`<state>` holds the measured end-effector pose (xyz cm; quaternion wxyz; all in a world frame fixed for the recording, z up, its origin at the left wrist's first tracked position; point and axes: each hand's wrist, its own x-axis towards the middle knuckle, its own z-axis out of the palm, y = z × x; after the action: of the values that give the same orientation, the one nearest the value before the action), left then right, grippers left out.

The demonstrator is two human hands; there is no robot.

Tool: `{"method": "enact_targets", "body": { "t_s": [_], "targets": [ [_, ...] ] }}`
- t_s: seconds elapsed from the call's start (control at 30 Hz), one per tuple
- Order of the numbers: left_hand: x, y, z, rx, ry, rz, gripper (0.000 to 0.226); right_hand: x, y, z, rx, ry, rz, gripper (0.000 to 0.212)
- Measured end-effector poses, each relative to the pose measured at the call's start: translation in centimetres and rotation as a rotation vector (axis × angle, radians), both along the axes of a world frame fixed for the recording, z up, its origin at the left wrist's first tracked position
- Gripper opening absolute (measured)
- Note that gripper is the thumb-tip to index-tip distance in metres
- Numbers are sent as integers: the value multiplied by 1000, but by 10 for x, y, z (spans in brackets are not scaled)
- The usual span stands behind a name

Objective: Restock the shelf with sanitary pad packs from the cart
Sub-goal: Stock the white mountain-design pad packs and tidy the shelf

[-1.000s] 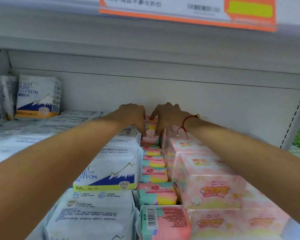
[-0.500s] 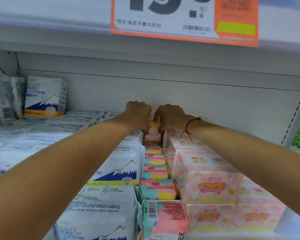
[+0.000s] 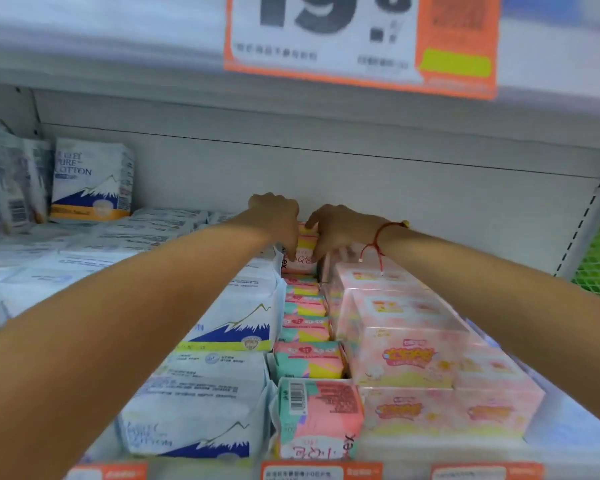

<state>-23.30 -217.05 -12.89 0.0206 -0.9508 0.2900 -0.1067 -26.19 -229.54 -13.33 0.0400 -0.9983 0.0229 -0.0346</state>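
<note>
A pale grey metal store shelf (image 3: 395, 209) with a flat back panel fills the view, seen from close above its front edge. A second shelf overhead carries a large orange-bordered white price sign (image 3: 361, 39) with blurred black numerals.

The left half of the shelf is covered with white and blue soft plastic packs printed with a snow-capped mountain (image 3: 229, 323), lying flat in rows; one such pack stands upright (image 3: 90, 181) against the back panel at far left. On the right sit pale pink boxy wrapped packs with yellow trim (image 3: 406, 355), stacked two high. Between these two blocks runs a narrow lane of small pink, teal and yellow sanitary pad packs (image 3: 309, 362), lined up one behind another from front to back.

Two bare forearms reach in from the lower corners, crossing over the white packs and the pink packs. At the far end of the lane, near the back panel, stands an upright pink and yellow sanitary pad pack (image 3: 306, 249). The left hand (image 3: 278, 220) grips its left side with curled fingers, and the right hand (image 3: 336, 230) grips its right side the same way. A thin red string bracelet (image 3: 378, 240) circles the right wrist.
</note>
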Motion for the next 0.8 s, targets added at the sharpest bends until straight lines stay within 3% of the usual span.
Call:
{"method": "enact_targets", "body": {
  "t_s": [0.07, 0.23, 0.4, 0.63, 0.8],
  "targets": [
    [-12, 14, 3, -50, -13, -26, 53, -21, -3, 7, 47, -16, 32, 71],
    [-80, 60, 16, -169, 31, -121, 35, -105, 7, 27, 168, -117, 194, 37],
    [-153, 106, 7, -191, -56, -313, 23, -180, 32, 10, 12, -182, 444, 20],
    [-199, 113, -57, 102, -168, -376, 51, -223, 53, -34, -470, -203, 470, 35],
    [-200, 114, -87, 66, -335, -380, 46, -218, 58, -54, -470, -222, 404, 38]
  ]
}}
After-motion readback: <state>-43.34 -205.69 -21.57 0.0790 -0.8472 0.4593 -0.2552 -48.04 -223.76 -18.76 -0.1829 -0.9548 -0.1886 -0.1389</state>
